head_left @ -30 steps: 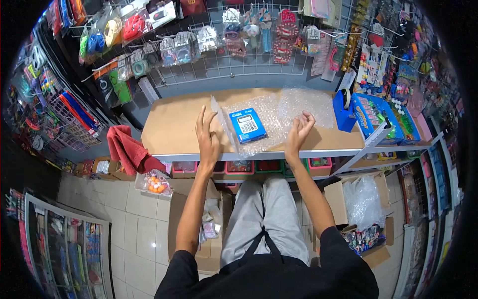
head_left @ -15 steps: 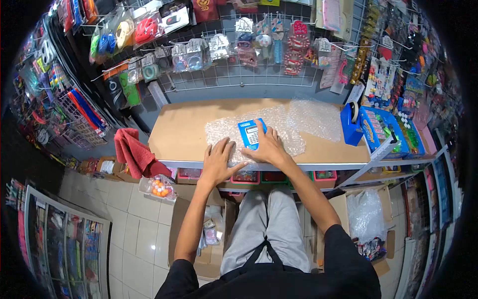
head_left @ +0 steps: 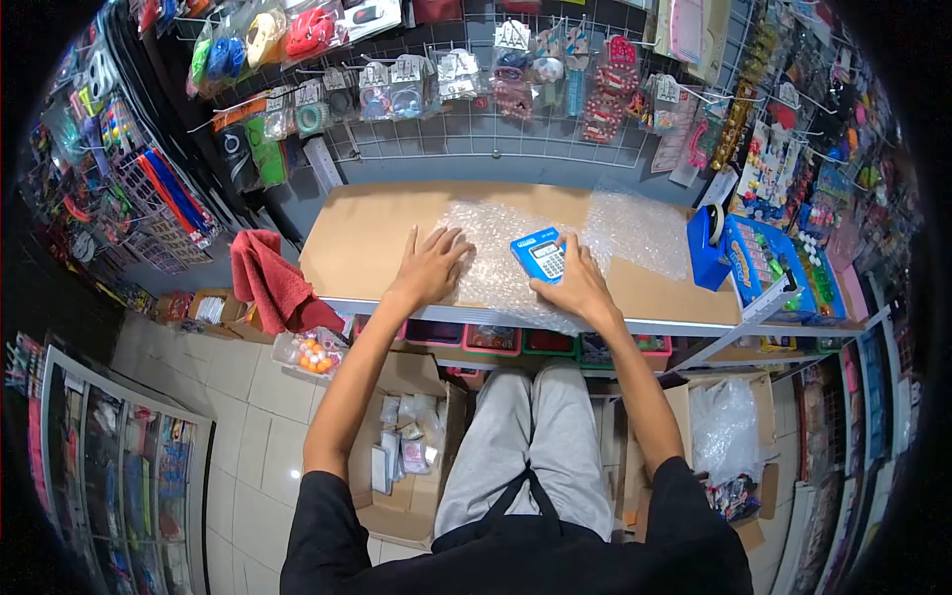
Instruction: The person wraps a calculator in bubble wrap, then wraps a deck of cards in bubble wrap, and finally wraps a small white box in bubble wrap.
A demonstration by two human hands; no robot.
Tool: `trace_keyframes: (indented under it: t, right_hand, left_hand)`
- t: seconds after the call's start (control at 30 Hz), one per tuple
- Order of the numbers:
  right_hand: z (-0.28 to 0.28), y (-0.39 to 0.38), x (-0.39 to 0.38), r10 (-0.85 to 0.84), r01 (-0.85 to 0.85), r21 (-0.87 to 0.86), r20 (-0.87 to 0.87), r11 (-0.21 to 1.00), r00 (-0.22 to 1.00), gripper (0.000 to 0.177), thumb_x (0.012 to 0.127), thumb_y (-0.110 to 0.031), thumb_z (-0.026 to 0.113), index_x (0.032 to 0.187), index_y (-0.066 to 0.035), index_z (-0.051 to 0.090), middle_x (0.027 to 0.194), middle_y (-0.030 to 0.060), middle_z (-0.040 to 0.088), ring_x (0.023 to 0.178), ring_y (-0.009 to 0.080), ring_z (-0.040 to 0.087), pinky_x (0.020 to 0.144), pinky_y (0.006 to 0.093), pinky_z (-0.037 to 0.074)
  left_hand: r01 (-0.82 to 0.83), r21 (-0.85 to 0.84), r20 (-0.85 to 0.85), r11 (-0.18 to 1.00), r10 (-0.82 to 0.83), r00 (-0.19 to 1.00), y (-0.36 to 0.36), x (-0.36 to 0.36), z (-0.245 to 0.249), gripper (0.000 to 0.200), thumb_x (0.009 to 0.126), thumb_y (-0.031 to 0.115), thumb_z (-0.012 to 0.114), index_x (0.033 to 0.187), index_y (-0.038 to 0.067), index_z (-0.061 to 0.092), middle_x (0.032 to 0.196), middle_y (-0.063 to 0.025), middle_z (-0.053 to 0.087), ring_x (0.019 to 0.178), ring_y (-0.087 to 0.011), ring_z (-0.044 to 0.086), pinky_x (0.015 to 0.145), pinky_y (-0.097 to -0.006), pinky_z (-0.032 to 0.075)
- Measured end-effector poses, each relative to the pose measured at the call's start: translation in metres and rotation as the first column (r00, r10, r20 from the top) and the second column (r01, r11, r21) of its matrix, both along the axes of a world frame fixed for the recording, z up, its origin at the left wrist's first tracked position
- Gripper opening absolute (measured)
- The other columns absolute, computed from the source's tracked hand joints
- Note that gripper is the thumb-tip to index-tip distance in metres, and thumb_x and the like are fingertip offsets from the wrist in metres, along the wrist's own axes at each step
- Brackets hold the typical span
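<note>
A small blue calculator box (head_left: 536, 248), with a picture of a calculator on its front, lies tilted over a sheet of bubble wrap (head_left: 486, 258). My right hand (head_left: 582, 288) grips its right side, with the thumb at the lower edge and the fingers along the far right edge. Flat on the left edge of the same sheet rests my left hand (head_left: 429, 270), fingers spread and holding nothing. A second piece of bubble wrap (head_left: 640, 238) lies behind and to the right of my right hand.
A blue tape dispenser (head_left: 706, 248) stands at the right end of the brown tabletop (head_left: 367, 238), beside boxes of toys (head_left: 769, 263). A red cloth (head_left: 263, 283) hangs at the left end. Cardboard boxes (head_left: 448, 436) flank my legs below. Packaged goods (head_left: 407, 94) hang behind.
My right hand has shifted right with the calculator box, now gripping its right side rather than lying over it. My left hand has moved slightly back on the wrap. The camera view has shifted a little.
</note>
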State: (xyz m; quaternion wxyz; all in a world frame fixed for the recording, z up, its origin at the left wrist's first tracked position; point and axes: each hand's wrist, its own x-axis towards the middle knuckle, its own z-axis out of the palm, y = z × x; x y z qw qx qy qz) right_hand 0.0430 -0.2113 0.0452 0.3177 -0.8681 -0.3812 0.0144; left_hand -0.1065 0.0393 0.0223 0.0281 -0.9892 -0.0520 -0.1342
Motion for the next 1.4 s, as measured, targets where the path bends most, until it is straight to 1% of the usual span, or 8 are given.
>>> trace_keyframes:
  t: [0.23, 0.67, 0.83, 0.93, 1.2, 1.23, 1.33, 1.4]
  right_hand:
    - [0.010, 0.007, -0.018, -0.059, 0.059, -0.003, 0.059, 0.998, 0.997, 0.084, 0.073, -0.042, 0.079, 0.137, -0.007, 0.035, 0.125, 0.0315, 0.054, 0.117, 0.0478, 0.054, 0.102, 0.0513, 0.043]
    - [-0.029, 0.057, -0.039, -0.083, 0.067, 0.100, 0.170, 0.993, 0.982, 0.088, 0.077, -0.045, 0.074, 0.142, -0.003, 0.032, 0.128, 0.0334, 0.048, 0.124, 0.0468, 0.045, 0.111, 0.0574, 0.025]
    - [-0.027, 0.056, 0.006, 0.029, -0.037, 0.047, 0.150, 0.998, 0.988, 0.089, 0.074, -0.047, 0.077, 0.141, -0.005, 0.037, 0.140, 0.0220, 0.048, 0.133, 0.0405, 0.044, 0.113, 0.0678, 0.018]
    - [-0.009, 0.051, 0.010, 0.093, -0.088, -0.041, 0.142, 0.995, 0.986, 0.089, 0.074, -0.050, 0.077, 0.141, -0.005, 0.037, 0.133, 0.0236, 0.053, 0.129, 0.0419, 0.048, 0.113, 0.0661, 0.019]
    - [-0.036, 0.057, -0.018, -0.063, 0.028, 0.151, 0.232, 0.988, 0.971, 0.079, 0.075, -0.050, 0.076, 0.134, -0.006, 0.046, 0.126, 0.0192, 0.056, 0.122, 0.0366, 0.050, 0.106, 0.0470, 0.032]
    - [-0.037, 0.057, -0.014, -0.023, -0.002, 0.153, 0.159, 0.988, 0.987, 0.085, 0.077, -0.056, 0.073, 0.139, -0.006, 0.042, 0.130, 0.0213, 0.053, 0.125, 0.0397, 0.047, 0.110, 0.0571, 0.025]
    - [-0.041, 0.058, -0.017, -0.055, 0.015, 0.169, 0.238, 0.986, 0.970, 0.078, 0.076, -0.053, 0.074, 0.133, -0.006, 0.047, 0.127, 0.0199, 0.056, 0.122, 0.0365, 0.050, 0.106, 0.0524, 0.030]
    - [-0.042, 0.059, -0.019, -0.053, 0.020, 0.148, 0.221, 0.989, 0.974, 0.081, 0.079, -0.057, 0.072, 0.135, -0.006, 0.045, 0.131, 0.0220, 0.055, 0.126, 0.0398, 0.048, 0.109, 0.0624, 0.024]
  left_hand:
    - [0.100, -0.435, 0.074, 0.895, -0.076, 0.994, 0.017, 0.032, -0.011, 0.038, 0.097, 0.018, 0.049, 0.134, 0.014, 0.053, 0.147, -0.0113, 0.049, 0.137, -0.0294, 0.045, 0.116, -0.0556, 0.026]
    - [0.065, -0.364, 0.155, 0.929, -0.008, 0.988, -0.002, 0.017, -0.003, 0.050, 0.093, 0.041, 0.056, 0.128, 0.005, 0.054, 0.135, -0.0136, 0.056, 0.126, -0.0299, 0.052, 0.106, -0.0470, 0.032]
    - [-0.040, -0.211, 0.147, 0.977, 0.073, 0.987, -0.011, 0.016, -0.003, 0.065, 0.088, 0.057, 0.059, 0.127, 0.005, 0.054, 0.131, -0.0142, 0.056, 0.123, -0.0288, 0.052, 0.103, -0.0467, 0.032]
    - [-0.052, -0.180, 0.176, 0.982, 0.084, 0.981, -0.011, 0.016, -0.008, 0.073, 0.084, 0.064, 0.060, 0.127, 0.005, 0.054, 0.132, -0.0148, 0.055, 0.124, -0.0289, 0.051, 0.102, -0.0474, 0.032]
    - [-0.031, -0.166, 0.173, 0.986, 0.060, 0.983, -0.006, 0.016, -0.010, 0.073, 0.083, 0.063, 0.063, 0.128, 0.007, 0.054, 0.134, -0.0147, 0.053, 0.126, -0.0297, 0.048, 0.102, -0.0473, 0.032]
    - [-0.020, -0.180, 0.159, 0.983, 0.050, 0.986, -0.007, 0.016, -0.010, 0.072, 0.083, 0.062, 0.063, 0.128, 0.007, 0.053, 0.134, -0.0148, 0.053, 0.127, -0.0297, 0.048, 0.102, -0.0472, 0.032]
    - [-0.020, -0.176, 0.160, 0.984, 0.049, 0.986, -0.008, 0.016, -0.010, 0.072, 0.083, 0.060, 0.064, 0.128, 0.007, 0.052, 0.133, -0.0155, 0.053, 0.127, -0.0299, 0.047, 0.104, -0.0478, 0.032]
    - [-0.006, -0.179, 0.187, 0.984, 0.040, 0.981, -0.004, 0.019, -0.011, 0.078, 0.079, 0.061, 0.066, 0.131, 0.005, 0.051, 0.135, -0.0156, 0.051, 0.129, -0.0310, 0.046, 0.108, -0.0498, 0.028]
